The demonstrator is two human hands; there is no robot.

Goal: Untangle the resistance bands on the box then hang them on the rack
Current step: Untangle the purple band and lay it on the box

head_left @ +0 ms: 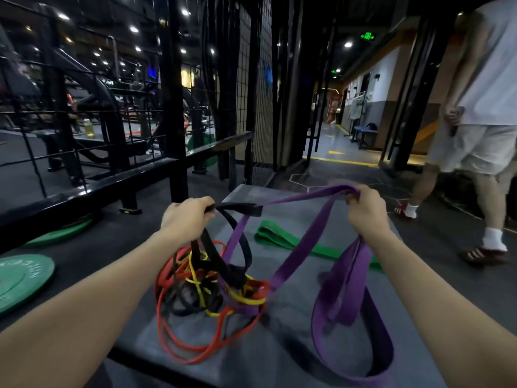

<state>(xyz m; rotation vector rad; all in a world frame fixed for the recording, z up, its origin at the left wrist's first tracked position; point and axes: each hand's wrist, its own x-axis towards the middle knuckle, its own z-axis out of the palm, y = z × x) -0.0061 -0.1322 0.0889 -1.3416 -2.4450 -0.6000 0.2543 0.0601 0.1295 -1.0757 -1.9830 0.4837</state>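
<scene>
A grey box (pixel 293 357) carries a knot of resistance bands. My left hand (pixel 186 218) grips a black band (pixel 237 239) and lifts it above the tangle. My right hand (pixel 366 211) grips a wide purple band (pixel 307 233), raised to the right; its long loops hang down onto the box. Thin red bands (pixel 173 329) and yellow bands (pixel 246 299) lie knotted with black and purple under my left hand. A green band (pixel 282 238) lies flat, apart, at the box's far side. A black metal rack (pixel 173 107) with a wire grid stands behind the box.
Green weight plates (pixel 22 278) lie on the dark floor at left. A low black rail (pixel 112 177) runs along the rack. A person in pale shorts (pixel 472 147) stands at right, close to the box. A corridor with yellow floor lines opens beyond.
</scene>
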